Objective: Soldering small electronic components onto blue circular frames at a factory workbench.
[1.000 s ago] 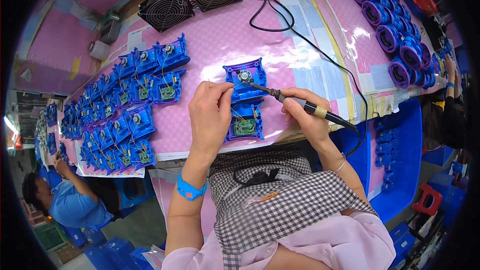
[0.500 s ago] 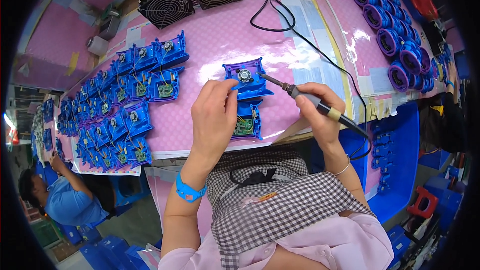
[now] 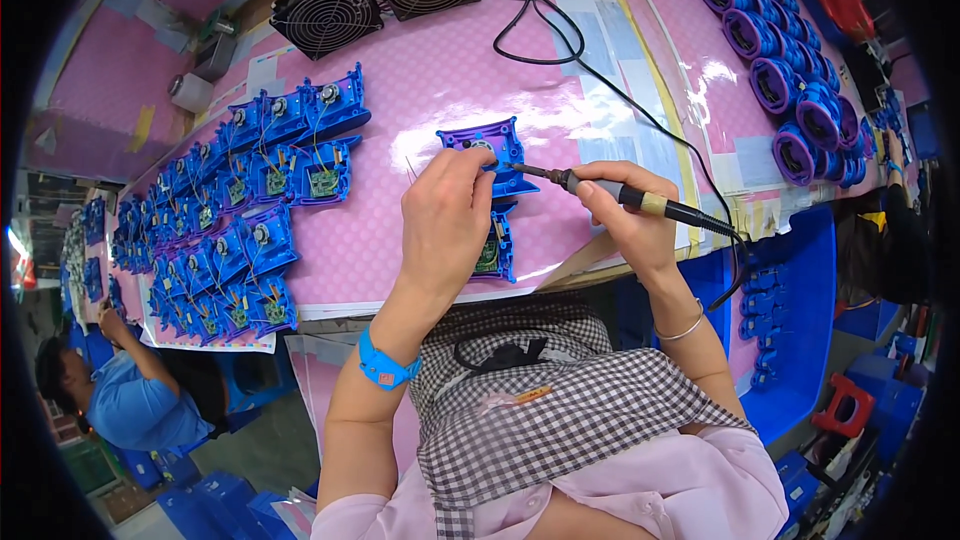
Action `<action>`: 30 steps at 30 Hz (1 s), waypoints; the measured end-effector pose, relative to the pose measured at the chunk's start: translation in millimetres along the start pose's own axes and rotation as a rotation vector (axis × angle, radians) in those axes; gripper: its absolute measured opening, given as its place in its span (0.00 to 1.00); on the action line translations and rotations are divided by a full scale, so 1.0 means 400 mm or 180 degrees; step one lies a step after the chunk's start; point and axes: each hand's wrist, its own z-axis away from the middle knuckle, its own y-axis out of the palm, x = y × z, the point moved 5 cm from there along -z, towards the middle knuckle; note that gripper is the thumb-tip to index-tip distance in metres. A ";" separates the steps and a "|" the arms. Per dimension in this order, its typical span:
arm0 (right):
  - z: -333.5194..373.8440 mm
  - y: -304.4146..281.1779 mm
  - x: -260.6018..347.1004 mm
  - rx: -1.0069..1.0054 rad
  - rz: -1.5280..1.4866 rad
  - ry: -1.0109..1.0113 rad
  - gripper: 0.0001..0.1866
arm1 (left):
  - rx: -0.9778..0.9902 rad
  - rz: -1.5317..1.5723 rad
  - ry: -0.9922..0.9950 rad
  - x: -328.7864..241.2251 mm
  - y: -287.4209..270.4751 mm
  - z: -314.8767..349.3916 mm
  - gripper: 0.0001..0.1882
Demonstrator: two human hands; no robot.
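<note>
My right hand (image 3: 632, 208) grips a soldering iron (image 3: 650, 203) like a pen. Its tip points left and reaches the right side of a blue plastic housing (image 3: 508, 135) with a round speaker (image 3: 482, 147) in it. Over the housing's lower left, my left hand (image 3: 445, 215) is closed, thumb and fingers pinched beside the speaker; what they hold is hidden. A thin wire-like strand sticks out at the back of that hand. Just below lies a second blue housing (image 3: 507, 240) with a green circuit board (image 3: 489, 256), partly covered by my left hand.
Rows of blue housings (image 3: 230, 255) with speakers and boards lie at the left. Two black fans (image 3: 327, 16) stand at the back. The iron's black cable (image 3: 640, 112) crosses the table. Purple-blue round parts (image 3: 770, 85) are stacked at right, above a blue bin (image 3: 800, 320). People sit on both sides.
My left hand has moved up and right, its fingers now covering part of the speaker. The soldering iron has tilted flatter, its tip lower on the housing's right side.
</note>
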 end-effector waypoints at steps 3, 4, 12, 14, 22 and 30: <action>-0.002 0.000 0.000 0.0018 0.0034 -0.0036 0.09 | 0.0071 0.0033 -0.0090 0.001 0.004 -0.002 0.08; -0.003 0.002 0.003 0.0014 0.0027 -0.0070 0.09 | 0.0143 0.0074 -0.0176 0.003 0.007 -0.003 0.07; 0.000 -0.002 0.006 0.0024 0.0164 -0.0241 0.09 | -0.0473 0.0247 -0.0237 0.037 -0.088 0.017 0.05; 0.003 -0.011 0.006 -0.0069 0.0038 -0.0226 0.09 | -0.0705 0.0510 -0.0862 0.093 -0.133 0.036 0.06; 0.003 0.000 0.002 0.0011 0.0045 -0.0196 0.09 | -0.0353 0.0307 -0.1442 0.143 -0.097 0.067 0.08; 0.004 -0.007 0.012 -0.0078 0.0029 -0.0185 0.09 | -0.0158 0.1290 -0.1564 0.077 -0.063 0.043 0.06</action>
